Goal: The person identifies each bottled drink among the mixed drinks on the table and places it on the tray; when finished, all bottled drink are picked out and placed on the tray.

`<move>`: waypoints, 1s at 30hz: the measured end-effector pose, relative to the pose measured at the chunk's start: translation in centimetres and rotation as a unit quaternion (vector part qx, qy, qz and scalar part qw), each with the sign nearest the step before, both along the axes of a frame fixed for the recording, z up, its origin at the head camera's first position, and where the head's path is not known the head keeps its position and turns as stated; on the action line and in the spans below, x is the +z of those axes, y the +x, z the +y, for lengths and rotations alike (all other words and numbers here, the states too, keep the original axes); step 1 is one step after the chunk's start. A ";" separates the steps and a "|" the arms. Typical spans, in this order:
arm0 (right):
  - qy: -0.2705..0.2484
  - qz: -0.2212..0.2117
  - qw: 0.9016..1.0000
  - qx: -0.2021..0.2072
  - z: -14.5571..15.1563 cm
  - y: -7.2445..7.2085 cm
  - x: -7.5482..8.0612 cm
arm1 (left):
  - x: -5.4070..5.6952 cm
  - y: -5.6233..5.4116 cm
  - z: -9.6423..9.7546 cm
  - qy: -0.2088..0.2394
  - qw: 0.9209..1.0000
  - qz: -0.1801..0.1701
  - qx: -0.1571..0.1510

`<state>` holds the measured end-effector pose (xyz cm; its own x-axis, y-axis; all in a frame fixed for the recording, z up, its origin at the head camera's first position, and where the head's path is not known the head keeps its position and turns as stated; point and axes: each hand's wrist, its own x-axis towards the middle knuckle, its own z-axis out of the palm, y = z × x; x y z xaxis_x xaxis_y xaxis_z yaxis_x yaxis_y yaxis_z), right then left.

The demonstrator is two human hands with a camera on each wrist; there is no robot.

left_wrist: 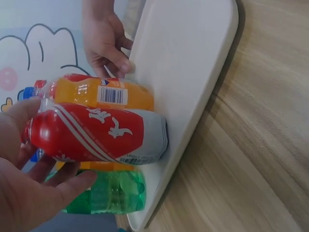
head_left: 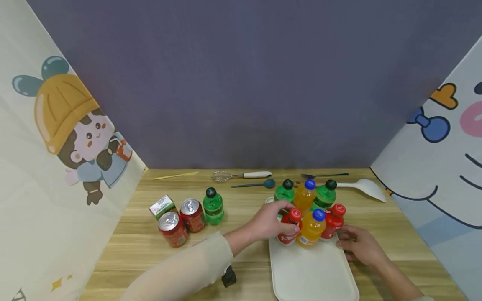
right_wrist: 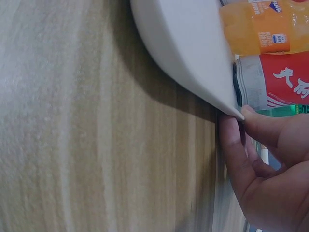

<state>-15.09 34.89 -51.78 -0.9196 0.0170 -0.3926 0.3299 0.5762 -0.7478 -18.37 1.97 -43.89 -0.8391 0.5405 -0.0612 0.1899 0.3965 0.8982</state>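
A white tray (head_left: 314,274) carries two rows of small bottles at its far end. My left hand (head_left: 269,221) holds a red bottle (left_wrist: 106,137) near its cap, thumb on one side and fingers on the other. This bottle stands upright at the tray's left side. Beside it are an orange drink bottle (head_left: 312,230) with a blue cap and another red bottle (head_left: 332,223). Behind stand two green bottles (head_left: 326,195) around a second orange one (head_left: 304,197). My right hand (right_wrist: 275,164) pinches the tray's right rim, thumb above and fingers underneath.
Left of the tray stand two red soda cans (head_left: 192,217), a small carton (head_left: 162,207) and a green bottle (head_left: 213,209). Along the back wall lie a whisk (head_left: 241,175), a blue spoon (head_left: 256,184), a fork (head_left: 324,175) and a large white spoon (head_left: 365,187).
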 end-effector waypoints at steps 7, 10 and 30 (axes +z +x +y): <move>0.001 -0.002 1.000 0.005 0.1 0.3 0.1 | -0.3 -0.3 -1.4 0.017 0.998 -0.012 -0.053; -0.001 -0.003 1.000 0.002 0.1 0.5 0.1 | 0.0 -0.1 -2.0 0.016 0.998 -0.012 -0.057; 0.003 -0.005 1.000 0.008 0.1 0.0 0.1 | 4.0 1.0 -9.1 0.068 0.998 0.016 -0.004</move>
